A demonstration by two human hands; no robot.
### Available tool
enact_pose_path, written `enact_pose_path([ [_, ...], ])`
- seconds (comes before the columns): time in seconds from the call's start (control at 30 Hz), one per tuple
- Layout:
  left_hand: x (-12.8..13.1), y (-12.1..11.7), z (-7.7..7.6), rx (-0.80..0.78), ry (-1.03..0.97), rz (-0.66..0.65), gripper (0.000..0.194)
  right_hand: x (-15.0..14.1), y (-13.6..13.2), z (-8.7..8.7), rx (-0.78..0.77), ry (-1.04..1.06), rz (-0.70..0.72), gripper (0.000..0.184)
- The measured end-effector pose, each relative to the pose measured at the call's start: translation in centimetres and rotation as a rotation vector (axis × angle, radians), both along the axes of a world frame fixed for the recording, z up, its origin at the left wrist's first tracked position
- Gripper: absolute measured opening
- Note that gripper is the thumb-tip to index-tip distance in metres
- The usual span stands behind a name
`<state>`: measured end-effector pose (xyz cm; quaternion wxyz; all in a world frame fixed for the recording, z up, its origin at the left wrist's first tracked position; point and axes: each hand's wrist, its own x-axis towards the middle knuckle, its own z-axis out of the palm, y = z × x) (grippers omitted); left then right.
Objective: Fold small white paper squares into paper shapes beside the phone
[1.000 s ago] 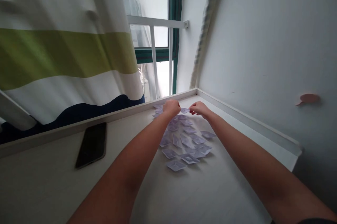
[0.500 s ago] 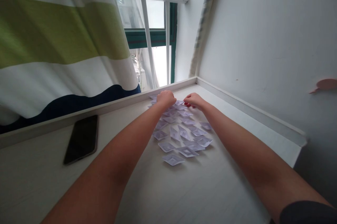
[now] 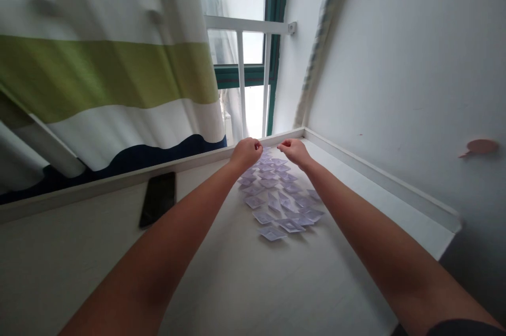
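Observation:
Many small folded white paper boats (image 3: 272, 234) lie in a loose cluster on the white tabletop (image 3: 221, 273), most of them tilted at different angles. At the far end of the cluster, my left hand (image 3: 245, 152) hovers over its left side with the fingers curled and closed. Across a short gap, my right hand (image 3: 295, 152) is pinched, thumb against fingertips, above the cluster's right side. No paper boat shows between the fingers of either hand. Some boats at the far left are partly covered by my left hand.
A dark phone (image 3: 158, 199) lies left of my left forearm. Raised edging (image 3: 375, 183) borders the table at the back and right. Beyond stand a striped curtain (image 3: 118, 72), a white window railing (image 3: 245, 24) and a wall with a pink hook (image 3: 480, 146).
The view dipped, then rose again. My hands have come away from the far paper boat between them and now sit slightly higher and farther apart.

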<state>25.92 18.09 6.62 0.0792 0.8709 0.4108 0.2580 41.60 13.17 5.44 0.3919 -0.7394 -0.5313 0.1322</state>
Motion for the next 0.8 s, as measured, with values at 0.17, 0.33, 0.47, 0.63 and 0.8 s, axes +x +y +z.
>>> enact_pose_path([
  [0.17, -7.3, -2.3, 2.4, -0.001, -0.065, 0.069, 0.024, -8.3, -0.4, 3.3, -0.004, 0.217, 0.302, 0.014],
  [0.33, -16.5, -4.8, 3.7, -0.025, -0.148, 0.195, 0.024, -18.4, -0.9, 4.7, 0.01, 0.29, 0.531, 0.012],
  [0.47, -24.2, -7.4, 3.7, -0.031, -0.19, 0.336, 0.023, -26.8, -1.5, 4.2, 0.011, 0.356, 0.673, 0.01],
  [0.63, -33.5, -11.1, 1.7, -0.122, -0.259, 0.546, 0.023, -36.5, -2.6, 1.9, -0.033, 0.351, 0.861, 0.011],
  [0.8, -40.8, -14.3, -1.4, -0.189, -0.314, 0.714, 0.022, -45.0, -3.9, -0.8, -0.142, 0.329, 0.986, 0.009],
])
